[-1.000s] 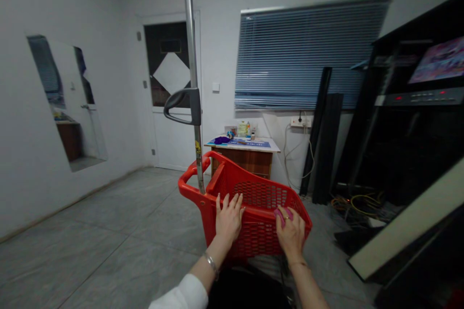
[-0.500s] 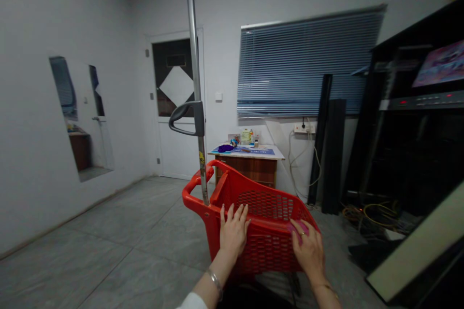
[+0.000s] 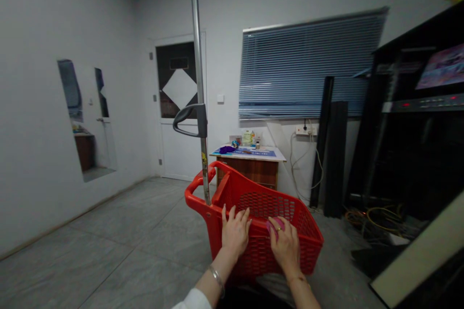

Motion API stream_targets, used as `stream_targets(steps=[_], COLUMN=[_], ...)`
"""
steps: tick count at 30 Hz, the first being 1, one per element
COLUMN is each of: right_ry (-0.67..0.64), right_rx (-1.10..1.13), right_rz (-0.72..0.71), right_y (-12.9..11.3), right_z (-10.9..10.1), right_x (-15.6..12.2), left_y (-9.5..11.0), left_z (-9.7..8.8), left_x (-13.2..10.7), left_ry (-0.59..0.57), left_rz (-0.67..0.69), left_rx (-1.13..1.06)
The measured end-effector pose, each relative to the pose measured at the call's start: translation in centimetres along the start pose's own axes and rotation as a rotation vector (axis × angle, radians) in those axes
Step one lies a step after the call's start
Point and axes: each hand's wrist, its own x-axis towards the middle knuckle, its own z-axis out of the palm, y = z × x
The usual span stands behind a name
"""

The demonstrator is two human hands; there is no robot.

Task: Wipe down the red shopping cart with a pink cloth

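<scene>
A red plastic shopping cart with slotted walls stands in front of me, its near side rim closest. My left hand rests on that rim near the handle end, fingers spread and stretched over the edge, wrapped round nothing I can see. Farther along the same rim, my right hand presses a pink cloth against the edge, its fingers bent over it. Most of the cloth is hidden under the hand. From the cart's handle end rises a metal pole with a grey loop handle.
Behind the cart, a small wooden cabinet carries a purple cloth and bottles. Black panels, loose cables and a dark rack stand at the right. A mirror hangs on the left wall, near a door.
My right hand has slid left along the rim with the pink cloth, closer to my left hand. My left hand stays at the same place on the rim. The view has shifted slightly.
</scene>
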Motion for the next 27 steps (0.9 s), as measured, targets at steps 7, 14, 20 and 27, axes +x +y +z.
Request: stream_targets(steps=[7,14,20,27], right_ry=[-0.025,-0.075,-0.130,-0.111], right_rx=[0.036,0.086,0.106,0.107], right_rz=[-0.003,0.022,0.056,0.072], right_y=[2.0,4.6,6.8,7.1], right_z=[-0.9,-1.3,-1.6,-2.1], right_x=[0.0,0.6,1.2,1.2], left_y=[0.3,-2.4,-8.4,-9.2], left_z=[-0.7,-3.5,-6.5,-6.7], left_x=[0.1,-2.3,-2.9,-0.8], left_ry=[-0.033,-0.026,0.315,0.319], left_rz=[0.069,0.293,-0.116,-0.067], left_rx=[-0.058,-0.010,0.088,-0.128])
